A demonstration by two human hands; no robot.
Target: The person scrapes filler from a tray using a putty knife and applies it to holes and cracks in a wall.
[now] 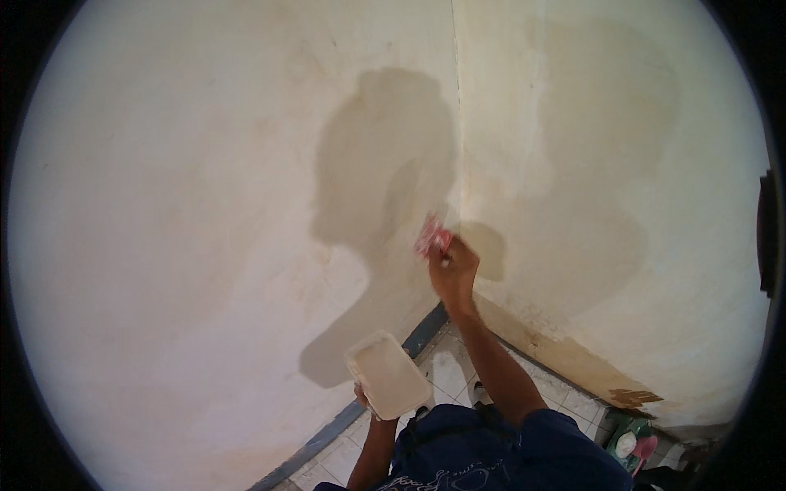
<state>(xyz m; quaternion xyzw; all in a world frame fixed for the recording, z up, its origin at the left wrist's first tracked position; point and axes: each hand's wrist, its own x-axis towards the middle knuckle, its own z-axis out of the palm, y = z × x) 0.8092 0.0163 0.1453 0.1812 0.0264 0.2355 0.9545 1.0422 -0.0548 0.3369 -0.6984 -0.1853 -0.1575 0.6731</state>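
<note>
My right hand (455, 266) is raised to the wall just left of the corner, its fingers closed round a red putty scraper (429, 236). The scraper's flat blade is blurred and smeared with something whitish. It is at the wall surface, though whether it touches cannot be made out. Lower down, my left hand (361, 395) grips the side of a pale rectangular plastic tub (408, 406). An off-white paste seems to coat its inside. Most of the left fingers are hidden by the tub.
Two cream walls (180, 164) meet at a corner, with shadows across them. A grey skirting strip (327, 434) runs along the tiled floor (450, 372). Brown peeling patches (634, 398) mark the right wall's foot. Green and pink items (645, 446) stand at lower right.
</note>
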